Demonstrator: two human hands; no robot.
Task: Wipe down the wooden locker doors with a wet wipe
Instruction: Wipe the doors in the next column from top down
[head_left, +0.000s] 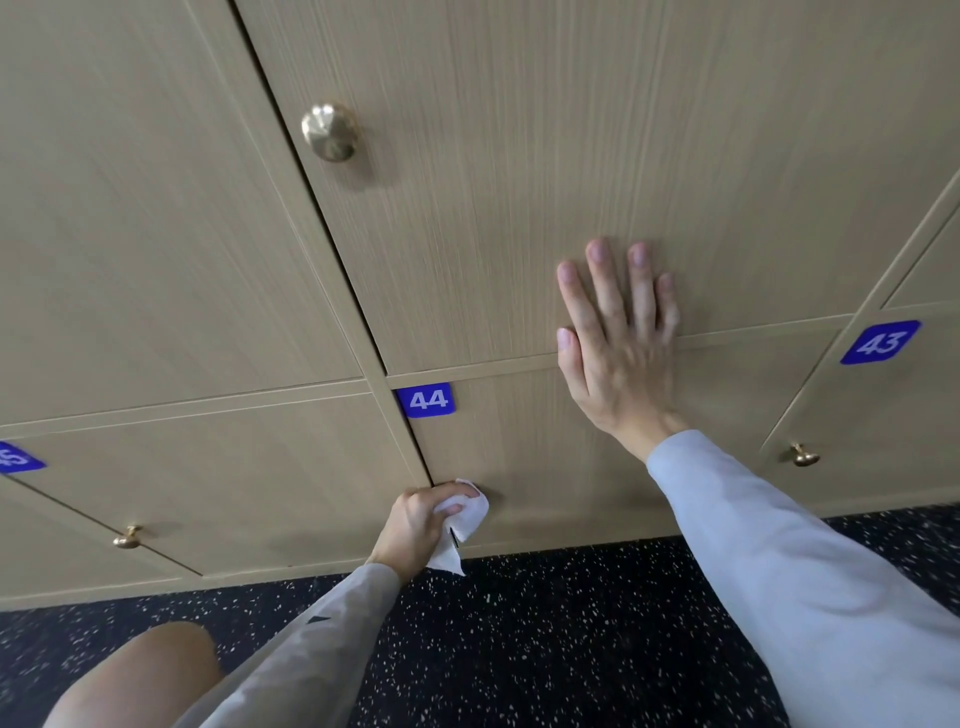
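Left hand (415, 525) has its fingers bunched round the wet wipe (462, 525) low on door 44 (545, 467), right hand (618, 348) flat with straight fingers above, so probably plenty of doors left.

A single head-worn wide-angle view is provided, aimed forward and steeply down along the locker doors (519, 156), which are seen at close range. The lower door row and a strip of speckled floor (571, 649) are framed, with straight edges bowed toward the frame borders. No second view is supplied.
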